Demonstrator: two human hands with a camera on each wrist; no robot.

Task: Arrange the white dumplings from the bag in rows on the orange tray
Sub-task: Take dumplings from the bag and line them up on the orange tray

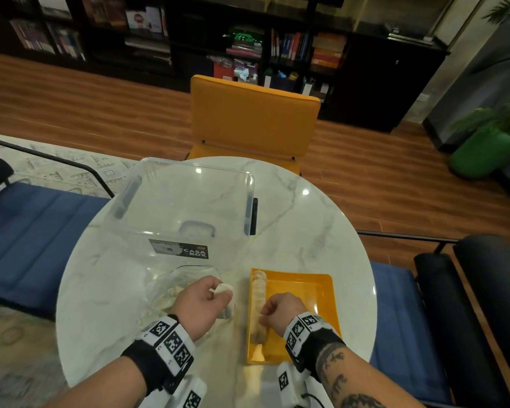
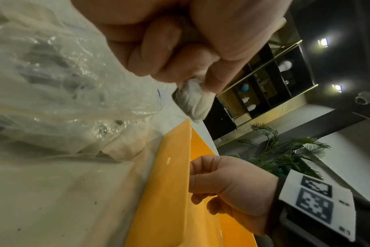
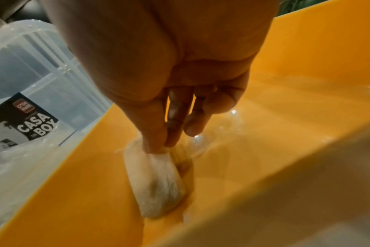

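Both hands pinch one dumpling each — left (image 1: 202, 301) beside bag (image 1: 171, 287), right (image 1: 280, 310) over tray (image 1: 321, 293).

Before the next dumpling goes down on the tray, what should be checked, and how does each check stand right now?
1. Left hand holds a dumpling: ok.
2. Right hand pinches a dumpling in the row on the orange tray: ok.
3. Row runs straight along the tray's left wall: ok.
4. Free tray floor right of the row: ok.
5. Bag still has dumplings: ok.
6. Exact count in the row: cannot tell.
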